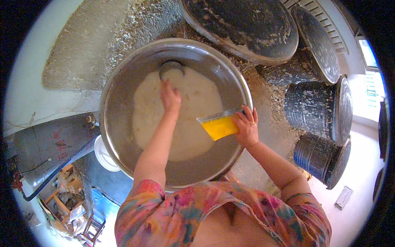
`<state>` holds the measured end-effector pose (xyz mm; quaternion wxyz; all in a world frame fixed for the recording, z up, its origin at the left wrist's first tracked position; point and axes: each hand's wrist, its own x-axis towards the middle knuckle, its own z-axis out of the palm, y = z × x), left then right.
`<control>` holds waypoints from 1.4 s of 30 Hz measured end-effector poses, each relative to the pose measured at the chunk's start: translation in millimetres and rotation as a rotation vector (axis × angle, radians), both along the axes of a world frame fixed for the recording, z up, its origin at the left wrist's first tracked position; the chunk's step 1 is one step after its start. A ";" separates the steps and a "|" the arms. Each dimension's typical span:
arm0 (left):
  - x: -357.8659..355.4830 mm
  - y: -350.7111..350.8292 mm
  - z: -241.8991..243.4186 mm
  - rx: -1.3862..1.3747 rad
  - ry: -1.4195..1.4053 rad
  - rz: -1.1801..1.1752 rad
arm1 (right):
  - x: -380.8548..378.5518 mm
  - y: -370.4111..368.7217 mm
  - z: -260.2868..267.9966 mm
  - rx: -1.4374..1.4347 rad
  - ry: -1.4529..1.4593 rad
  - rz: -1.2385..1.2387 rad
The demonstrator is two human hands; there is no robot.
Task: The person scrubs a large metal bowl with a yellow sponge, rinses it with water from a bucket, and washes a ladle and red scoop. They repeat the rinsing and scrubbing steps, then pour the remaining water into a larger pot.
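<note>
A large round metal basin (pixel 123 83) stands before me, its bottom covered by a pale off-white mass (pixel 191 136), liquid or loose meal, I cannot tell which. My left hand (pixel 170 97) reaches into it and grips the near edge of a small round bowl or scoop (pixel 172 71), which is partly sunk in the pale mass. My right hand (pixel 247 126) holds a clear jug (pixel 217 116) near the basin's right rim. Yellow liquid (pixel 219 128) fills much of the jug, which looks tilted in this view. The jug's handle is mostly hidden by my fingers.
Large dark lidded drums (pixel 310 112) line the right side, and a big dark round lid (pixel 247 27) sits close beyond the basin. A white bucket (pixel 105 154) touches or nearly touches the basin's left side. Further left are a grey tank (pixel 58 139) and a dark hose (pixel 52 177).
</note>
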<state>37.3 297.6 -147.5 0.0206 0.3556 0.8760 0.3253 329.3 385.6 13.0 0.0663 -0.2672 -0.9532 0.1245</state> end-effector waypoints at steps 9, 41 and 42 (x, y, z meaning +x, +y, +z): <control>72.8 103.6 51.3 0.254 -0.136 -0.539 | 3.5 2.6 -9.9 -0.110 0.425 -0.207; 122.9 55.7 19.1 -0.442 -0.062 -0.899 | 4.5 2.4 -15.3 -0.059 0.408 -0.243; 114.1 58.5 31.5 -0.530 -0.007 -0.968 | 4.6 2.4 -15.7 -0.038 0.392 -0.236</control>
